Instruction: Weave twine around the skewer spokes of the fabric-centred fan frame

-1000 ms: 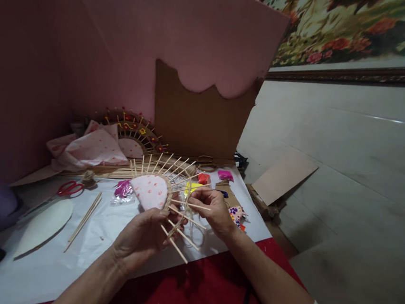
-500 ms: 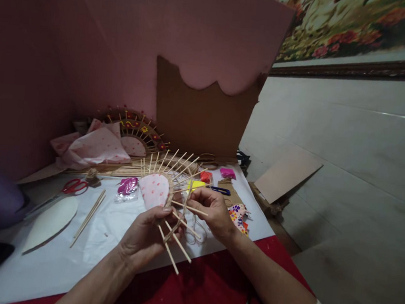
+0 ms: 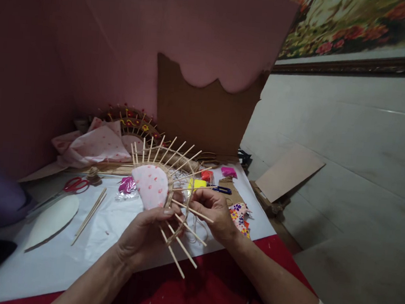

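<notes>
My left hand [image 3: 147,235] grips the lower edge of a half-round fan-like piece, its thumb on the spotted pink-and-white cloth face [image 3: 151,185]. Thin wooden sticks [image 3: 184,155] radiate from the rim of that piece. Brown twine [image 3: 187,208] runs across the sticks in an arc. At the right side, my right hand [image 3: 213,213] pinches the twine beside one of the sticks, fingers closed. Some loose twine hangs below, between the hands. My left fingertips are partly hidden behind the piece.
Left on the white-covered table [image 3: 51,271] lie red-handled scissors [image 3: 76,185], loose sticks [image 3: 89,215] and a pale cut piece [image 3: 52,221]. Behind are spotted cloth [image 3: 95,146] and a decorated fan piece [image 3: 130,116]. A blue cutter [image 3: 222,190] and flowered fabric [image 3: 239,217] lie right.
The half-round piece has tilted and shifted slightly up and left, showing more of its cloth face. The twine now curves in a wider arc over the sticks. Both hands keep their grip.
</notes>
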`<action>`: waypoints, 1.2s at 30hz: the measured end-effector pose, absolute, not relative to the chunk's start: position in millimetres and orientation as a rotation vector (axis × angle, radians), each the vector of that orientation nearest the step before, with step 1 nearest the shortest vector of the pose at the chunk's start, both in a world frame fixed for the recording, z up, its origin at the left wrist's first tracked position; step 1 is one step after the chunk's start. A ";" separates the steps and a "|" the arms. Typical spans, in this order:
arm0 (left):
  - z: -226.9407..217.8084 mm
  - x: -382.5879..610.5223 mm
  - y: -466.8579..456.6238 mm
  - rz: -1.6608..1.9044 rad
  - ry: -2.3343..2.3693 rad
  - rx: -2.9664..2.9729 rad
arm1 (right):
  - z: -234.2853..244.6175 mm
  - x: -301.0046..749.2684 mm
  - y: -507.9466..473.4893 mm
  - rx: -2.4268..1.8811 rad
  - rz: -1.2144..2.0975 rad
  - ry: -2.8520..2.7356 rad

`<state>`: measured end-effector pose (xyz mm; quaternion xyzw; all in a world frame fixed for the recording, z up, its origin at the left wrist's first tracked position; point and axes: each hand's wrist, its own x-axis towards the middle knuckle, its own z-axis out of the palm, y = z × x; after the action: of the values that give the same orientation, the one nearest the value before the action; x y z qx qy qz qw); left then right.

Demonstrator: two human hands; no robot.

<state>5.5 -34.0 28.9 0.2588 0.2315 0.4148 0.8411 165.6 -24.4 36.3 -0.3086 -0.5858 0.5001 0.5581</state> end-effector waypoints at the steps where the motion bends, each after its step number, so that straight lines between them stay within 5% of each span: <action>1: 29.3 5.2 -34.2 0.869 0.490 0.565 | 35.8 166.0 -23.9 -0.723 1.174 -1.382; 10: 32.3 3.6 -33.7 0.863 0.443 0.649 | 34.2 169.4 -20.0 -0.759 1.116 -1.455; 19: 32.7 0.0 -31.7 0.912 0.482 0.615 | 31.5 183.8 -10.3 -0.848 0.445 -1.737; 36: 41.5 0.7 -34.5 0.908 0.531 0.674 | 46.7 204.2 -9.0 -0.962 0.215 -1.724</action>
<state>0.7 -34.5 41.5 0.3156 0.2487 0.4248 0.8112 204.2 -9.0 46.7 -0.4056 -0.7273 0.0906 0.5461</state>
